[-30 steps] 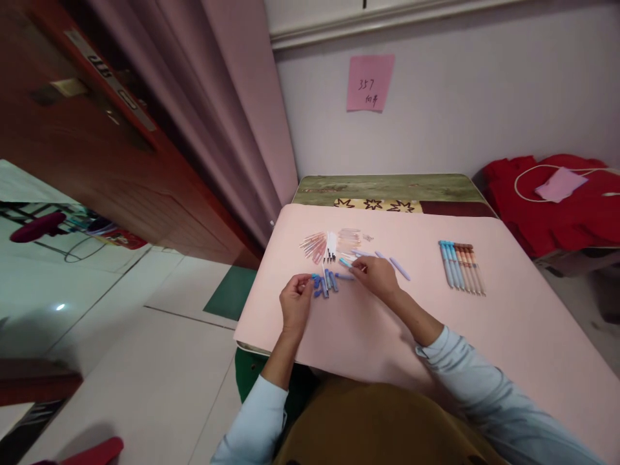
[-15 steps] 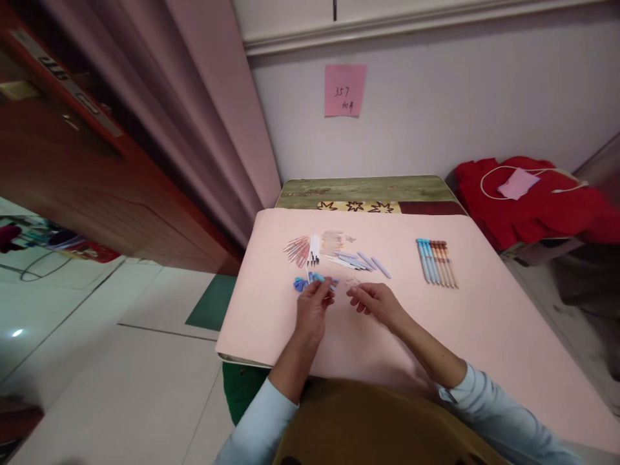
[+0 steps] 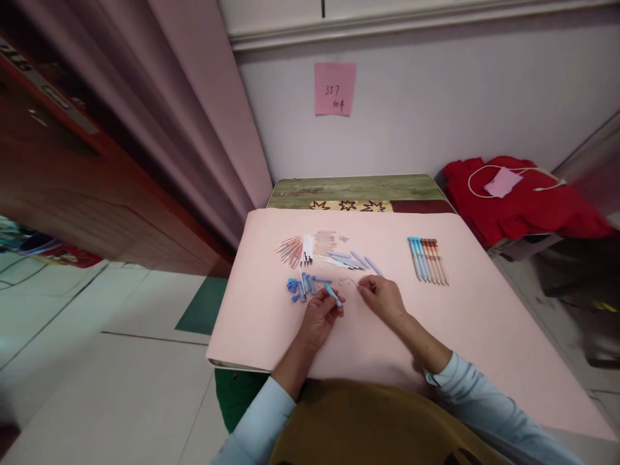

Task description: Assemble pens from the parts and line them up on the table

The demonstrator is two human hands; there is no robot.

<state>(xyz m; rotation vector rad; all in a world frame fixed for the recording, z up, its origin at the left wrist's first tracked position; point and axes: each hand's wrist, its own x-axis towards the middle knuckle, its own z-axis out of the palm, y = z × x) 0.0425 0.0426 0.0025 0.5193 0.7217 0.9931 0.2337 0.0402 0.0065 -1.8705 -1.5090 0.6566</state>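
My left hand (image 3: 321, 316) is closed on a small light-blue pen part (image 3: 332, 295), held just above the pink table mat (image 3: 465, 310). My right hand (image 3: 380, 296) rests on the mat beside it with fingertips pinched at tiny clear bits (image 3: 347, 281); what it holds is too small to name. To the left of my left hand lies a heap of blue pen pieces (image 3: 301, 285). Beyond my hands lie pale lavender pen barrels (image 3: 361, 261), white refills (image 3: 307, 248) and pinkish parts (image 3: 289, 249).
A row of finished blue and brown pens (image 3: 427, 259) lies on the mat at the right. A red cloth bag (image 3: 518, 200) sits off the table's right. A pink note (image 3: 334, 88) is stuck on the wall. A curtain (image 3: 203, 116) and wooden door (image 3: 72, 181) stand at the left.
My left hand left the blue heap with a light-blue part in its fingers and drew nearer to me. My right hand came back from the far parts to the mat's middle. The view swung.
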